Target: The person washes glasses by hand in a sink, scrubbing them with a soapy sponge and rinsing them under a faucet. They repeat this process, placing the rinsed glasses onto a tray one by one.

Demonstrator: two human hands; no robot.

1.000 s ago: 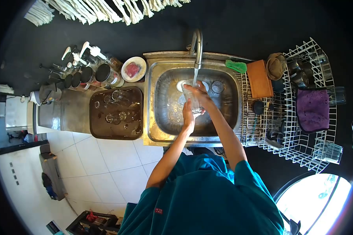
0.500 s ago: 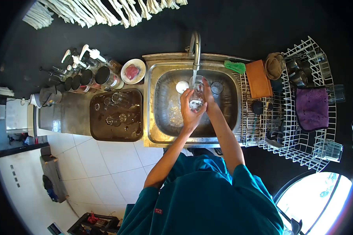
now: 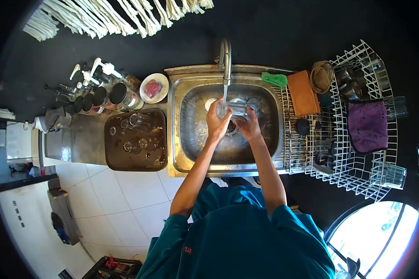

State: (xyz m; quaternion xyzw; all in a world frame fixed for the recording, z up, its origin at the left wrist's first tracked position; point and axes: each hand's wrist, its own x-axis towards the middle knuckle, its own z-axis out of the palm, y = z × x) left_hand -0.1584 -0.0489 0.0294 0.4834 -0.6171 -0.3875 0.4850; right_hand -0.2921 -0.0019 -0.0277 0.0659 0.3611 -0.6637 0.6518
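A clear drinking glass [image 3: 238,109] lies sideways between my two hands, over the metal sink [image 3: 184,139]. My left hand [image 3: 218,122] is closed around its left end. On the right end, my right hand [image 3: 250,125] grips it with the fingers curled over. Water runs from the curved faucet [image 3: 227,65] in a thin stream close to my left fingers. Behind the hands, a white round item [image 3: 210,104] and a clear round glass piece [image 3: 254,103] rest in the sink, partly covered by fingers and glass.
Left of the sink, a brown tray [image 3: 158,158] carries several small glasses. A plate [image 3: 161,95] with a pink pad and pump bottles [image 3: 108,69] stand behind it. A green sponge [image 3: 274,79], an orange cloth [image 3: 303,93] and a white wire rack [image 3: 354,172] with a purple cloth [image 3: 368,125] are right.
The glass has turned from upright in view to sideways, and my right hand has shifted to its right end. My left hand has moved slightly up and left.
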